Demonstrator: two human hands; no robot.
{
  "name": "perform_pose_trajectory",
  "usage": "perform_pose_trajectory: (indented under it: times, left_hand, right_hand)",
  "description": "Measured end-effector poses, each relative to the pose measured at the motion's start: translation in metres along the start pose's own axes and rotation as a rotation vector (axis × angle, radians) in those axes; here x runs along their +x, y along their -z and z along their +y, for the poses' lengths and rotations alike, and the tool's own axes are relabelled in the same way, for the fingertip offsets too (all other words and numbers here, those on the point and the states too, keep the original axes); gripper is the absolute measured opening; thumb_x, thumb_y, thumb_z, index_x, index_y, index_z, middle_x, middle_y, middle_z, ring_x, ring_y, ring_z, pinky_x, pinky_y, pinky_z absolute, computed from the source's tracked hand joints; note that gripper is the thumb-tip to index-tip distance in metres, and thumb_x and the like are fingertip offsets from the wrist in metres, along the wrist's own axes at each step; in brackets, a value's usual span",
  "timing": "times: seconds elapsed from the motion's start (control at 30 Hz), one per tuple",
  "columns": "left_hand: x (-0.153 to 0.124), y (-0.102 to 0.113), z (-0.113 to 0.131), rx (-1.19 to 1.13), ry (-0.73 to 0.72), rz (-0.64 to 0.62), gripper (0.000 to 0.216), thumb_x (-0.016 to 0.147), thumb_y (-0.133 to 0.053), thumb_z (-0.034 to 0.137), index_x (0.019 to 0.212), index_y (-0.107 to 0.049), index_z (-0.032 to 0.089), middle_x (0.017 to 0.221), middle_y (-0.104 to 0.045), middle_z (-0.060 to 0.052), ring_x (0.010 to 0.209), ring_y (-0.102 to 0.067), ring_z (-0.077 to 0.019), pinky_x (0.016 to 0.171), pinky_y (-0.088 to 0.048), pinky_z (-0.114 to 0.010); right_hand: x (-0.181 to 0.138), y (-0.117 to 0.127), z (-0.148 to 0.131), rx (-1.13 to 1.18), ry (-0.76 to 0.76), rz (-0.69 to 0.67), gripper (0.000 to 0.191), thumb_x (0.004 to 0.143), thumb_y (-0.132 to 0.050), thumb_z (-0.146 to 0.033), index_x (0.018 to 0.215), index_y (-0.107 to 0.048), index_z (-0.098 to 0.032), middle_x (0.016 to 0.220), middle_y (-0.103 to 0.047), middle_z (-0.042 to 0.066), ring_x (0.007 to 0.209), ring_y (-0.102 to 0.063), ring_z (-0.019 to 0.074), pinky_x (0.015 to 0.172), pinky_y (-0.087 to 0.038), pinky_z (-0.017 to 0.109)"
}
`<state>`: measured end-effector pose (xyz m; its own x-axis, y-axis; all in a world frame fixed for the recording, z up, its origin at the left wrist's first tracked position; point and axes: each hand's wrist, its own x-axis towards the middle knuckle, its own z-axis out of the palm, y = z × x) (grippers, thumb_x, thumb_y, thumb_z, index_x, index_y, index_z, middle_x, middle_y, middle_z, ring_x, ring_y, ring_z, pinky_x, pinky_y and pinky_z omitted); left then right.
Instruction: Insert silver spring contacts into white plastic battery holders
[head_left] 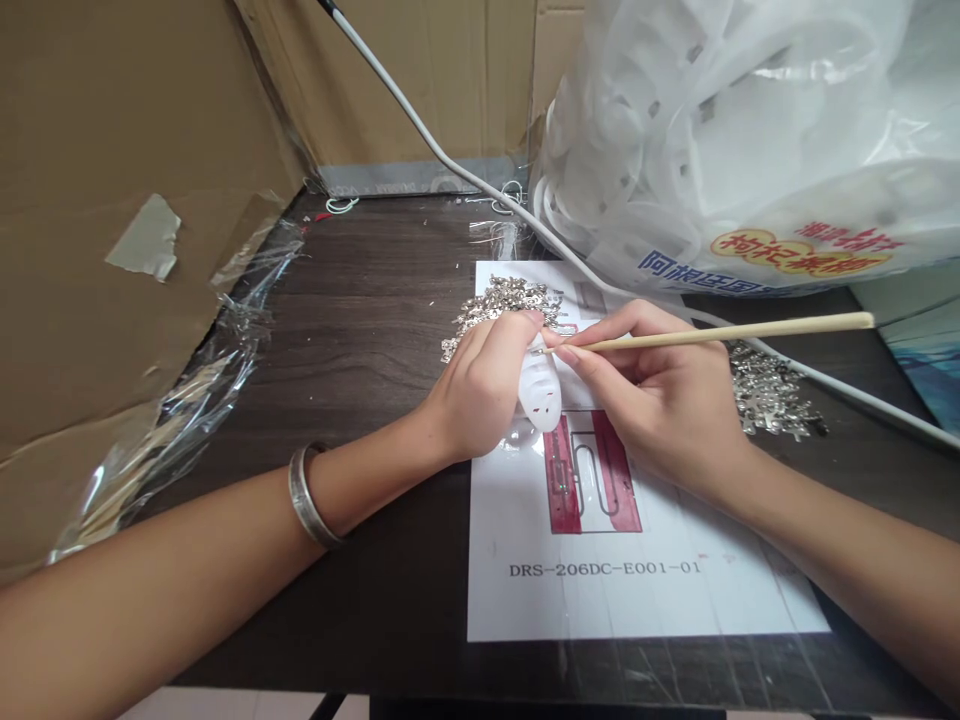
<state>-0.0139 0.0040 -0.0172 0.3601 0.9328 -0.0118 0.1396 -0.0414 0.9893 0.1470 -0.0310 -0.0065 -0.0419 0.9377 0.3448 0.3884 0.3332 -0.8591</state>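
Note:
My left hand [487,375] is closed around a white plastic part [541,390] with a rounded, ribbed end and small slots. Between the thumb and fingers of my right hand [652,390] is a thin wooden stick [720,333], pointing left. Its tip meets the white part near a small metal piece beside my left thumb. Behind my left hand lies a heap of small metal pieces [499,300]. Beneath both hands is a printed sheet [585,600] with a red and white drawing and a code. My left palm hides much of the white part.
A second metal heap [772,390] lies right of my right hand. A clear bag of white plastic parts [712,150] bulges at the back right. A white cable [427,135] crosses the dark table [360,320]. Cardboard [135,100] and wrapped wooden sticks [127,480] stand left.

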Motion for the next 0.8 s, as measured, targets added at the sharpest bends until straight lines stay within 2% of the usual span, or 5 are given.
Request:
perform_pose_trajectory:
  times: [0.37, 0.5, 0.6, 0.7, 0.8]
  left_hand:
    - [0.0008, -0.0019, 0.0043, 0.009, -0.048, 0.044, 0.035, 0.088, -0.034, 0.049, 0.076, -0.052, 0.021, 0.072, -0.055, -0.005, 0.077, -0.057, -0.0194, 0.062, -0.047, -0.029]
    - [0.0016, -0.0017, 0.0019, -0.006, -0.084, 0.023, 0.038, 0.09, -0.031, 0.048, 0.072, -0.05, 0.021, 0.069, -0.054, -0.005, 0.068, -0.052, -0.0176, 0.06, -0.046, -0.03]
    - [0.0024, -0.0013, -0.0002, -0.031, -0.104, -0.011, 0.038, 0.091, -0.031, 0.048, 0.069, -0.047, 0.022, 0.068, -0.054, -0.004, 0.064, -0.048, -0.0166, 0.059, -0.045, -0.03]
    - [0.0026, -0.002, 0.001, -0.051, -0.134, -0.028, 0.036, 0.091, -0.033, 0.048, 0.069, -0.045, 0.022, 0.067, -0.055, -0.004, 0.063, -0.046, -0.0166, 0.058, -0.044, -0.03]
    - [0.0021, -0.0034, 0.0061, -0.028, -0.119, -0.009, 0.035, 0.093, -0.032, 0.045, 0.068, -0.042, 0.022, 0.063, -0.049, -0.002, 0.062, -0.045, -0.0164, 0.058, -0.043, -0.03]
  right_hand:
    - [0.0007, -0.0035, -0.0008, 0.0, -0.009, -0.018, 0.007, 0.085, -0.073, -0.019, 0.079, -0.069, -0.021, 0.07, -0.069, -0.001, 0.053, -0.058, 0.0104, 0.043, -0.044, 0.023]
    - [0.0029, -0.0042, -0.0018, 0.026, -0.01, 0.051, 0.016, 0.086, -0.071, -0.015, 0.071, -0.071, -0.021, 0.077, -0.07, 0.001, 0.064, -0.064, 0.0119, 0.053, -0.053, 0.024]
    - [0.0039, -0.0039, -0.0012, 0.057, -0.015, 0.043, 0.021, 0.087, -0.068, -0.013, 0.068, -0.071, -0.021, 0.081, -0.07, 0.002, 0.068, -0.066, 0.0117, 0.057, -0.055, 0.024]
    - [0.0024, -0.004, 0.0008, 0.087, -0.031, 0.061, 0.015, 0.088, -0.069, -0.014, 0.074, -0.072, -0.021, 0.078, -0.069, 0.001, 0.063, -0.065, 0.0109, 0.051, -0.052, 0.023]
    - [0.0001, -0.0033, 0.0016, 0.163, -0.031, 0.116, 0.009, 0.085, -0.073, -0.016, 0.079, -0.071, -0.022, 0.08, -0.072, 0.001, 0.067, -0.068, 0.0134, 0.055, -0.054, 0.026]
